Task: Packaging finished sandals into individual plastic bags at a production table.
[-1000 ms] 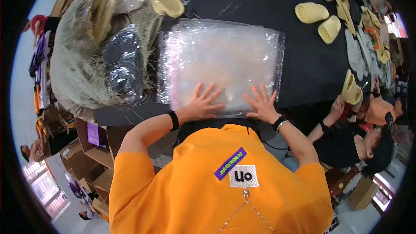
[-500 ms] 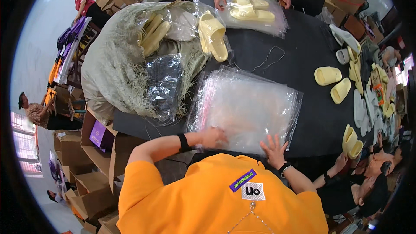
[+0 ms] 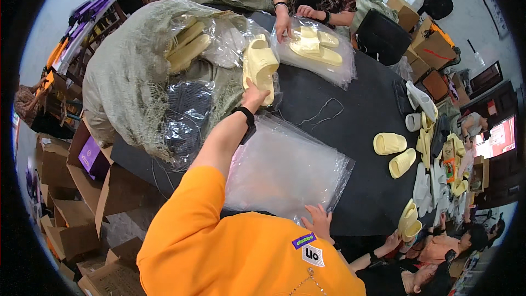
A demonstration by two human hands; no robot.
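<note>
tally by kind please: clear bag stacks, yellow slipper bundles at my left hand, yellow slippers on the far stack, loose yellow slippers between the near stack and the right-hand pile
clear bag stacks: 2
yellow slipper bundle at your left hand: 1
yellow slippers on the far stack: 2
loose yellow slippers: 2
total: 7

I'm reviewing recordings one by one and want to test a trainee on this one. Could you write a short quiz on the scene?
1. Multiple choice: what do the fingers of the person's left hand touch?
A) a cardboard box
B) yellow slippers
C) a black chair

2. True or false: the woven sack lies to the left of the stack of clear plastic bags.

3. Fill in "near" or "far": the person's right hand is at the ____ edge of that stack, as the wearer sees it.

Key: 1. B; 2. true; 3. near
</note>
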